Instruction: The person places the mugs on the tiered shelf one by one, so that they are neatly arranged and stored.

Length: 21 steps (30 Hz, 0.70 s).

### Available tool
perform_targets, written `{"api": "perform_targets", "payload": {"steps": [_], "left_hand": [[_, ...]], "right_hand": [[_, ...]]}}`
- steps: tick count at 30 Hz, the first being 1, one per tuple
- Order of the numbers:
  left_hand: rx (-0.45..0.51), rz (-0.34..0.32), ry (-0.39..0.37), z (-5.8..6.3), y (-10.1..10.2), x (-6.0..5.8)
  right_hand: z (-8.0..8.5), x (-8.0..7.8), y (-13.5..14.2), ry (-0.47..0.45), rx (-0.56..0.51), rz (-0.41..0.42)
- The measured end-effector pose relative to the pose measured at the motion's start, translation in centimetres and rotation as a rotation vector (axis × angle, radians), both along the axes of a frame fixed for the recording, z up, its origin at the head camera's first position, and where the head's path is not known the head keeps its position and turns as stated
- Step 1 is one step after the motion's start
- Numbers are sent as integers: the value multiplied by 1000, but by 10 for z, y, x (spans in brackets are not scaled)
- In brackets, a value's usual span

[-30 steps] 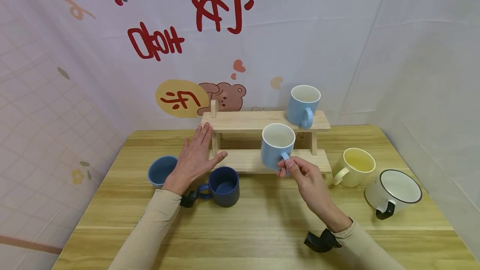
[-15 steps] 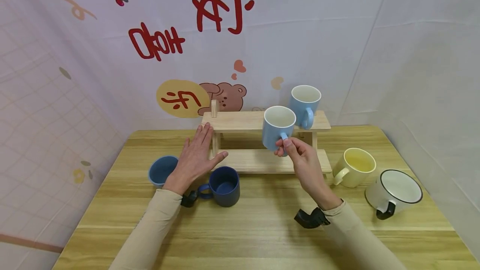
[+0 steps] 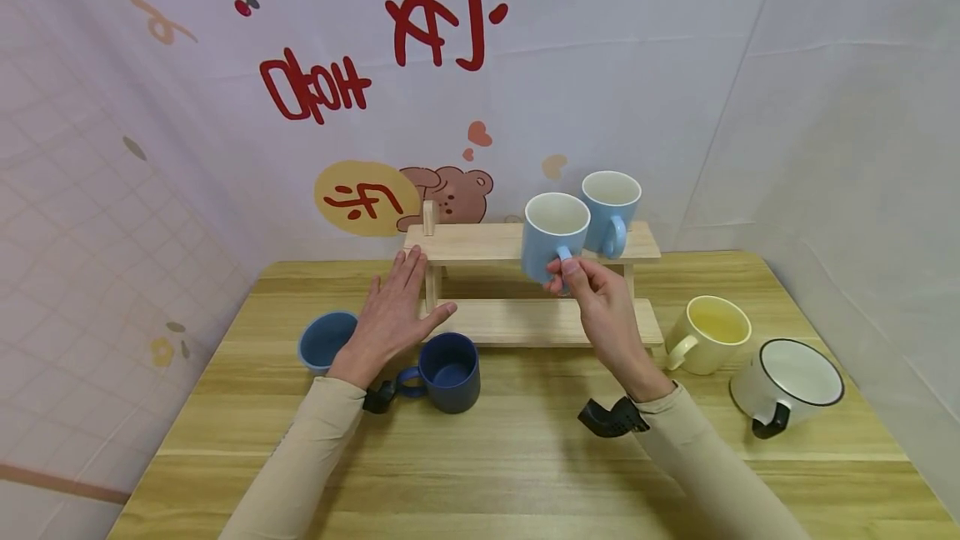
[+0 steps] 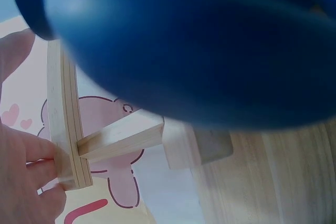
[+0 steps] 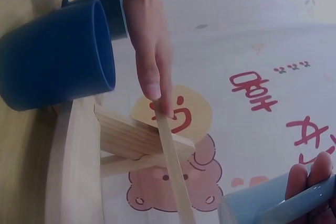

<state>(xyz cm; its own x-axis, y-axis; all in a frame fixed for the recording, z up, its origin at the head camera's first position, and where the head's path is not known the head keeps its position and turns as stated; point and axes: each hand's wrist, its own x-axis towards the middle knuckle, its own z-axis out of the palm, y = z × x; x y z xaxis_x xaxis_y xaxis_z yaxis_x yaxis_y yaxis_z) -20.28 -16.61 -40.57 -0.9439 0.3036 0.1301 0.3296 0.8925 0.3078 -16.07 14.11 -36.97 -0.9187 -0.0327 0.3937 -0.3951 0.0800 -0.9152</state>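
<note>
My right hand (image 3: 611, 319) pinches the handle of a light blue mug (image 3: 551, 240), which is upright at the front of the upper shelf of a wooden two-tier rack (image 3: 480, 242). In the right wrist view the base of this mug (image 5: 262, 198) shows beside the shelf board. A second light blue mug (image 3: 602, 223) stands on the upper shelf just to the right. My left hand (image 3: 386, 319) lies with straight fingers on the left end of the upper shelf. Under its thumb side stands a dark blue mug (image 3: 450, 377), which fills much of the left wrist view.
A blue cup (image 3: 322, 340) stands left of my left wrist, partly hidden. To the right of the rack are a yellow mug (image 3: 701, 344) and a white mug with a black rim (image 3: 783, 382). A printed cloth (image 3: 637, 65) hangs behind the wooden table (image 3: 487, 473).
My right hand has lifted the light blue mug from in front of the lower shelf up to the upper shelf's height. The left hand has stayed on the rack.
</note>
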Motion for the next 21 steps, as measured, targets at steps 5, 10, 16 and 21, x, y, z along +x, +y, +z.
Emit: {"api": "perform_targets", "payload": {"steps": [5, 10, 16, 21], "left_hand": [[-10, 3, 6, 0, 1, 0], [-10, 4, -1, -1, 1, -1], [-8, 2, 1, -1, 1, -2], [-3, 4, 6, -1, 1, -1]], "right_hand": [[0, -8, 0, 3, 3, -28], [-5, -18, 0, -9, -17, -54], [-8, -28, 2, -29, -6, -67], [-8, -35, 2, -47, 1, -66]]}}
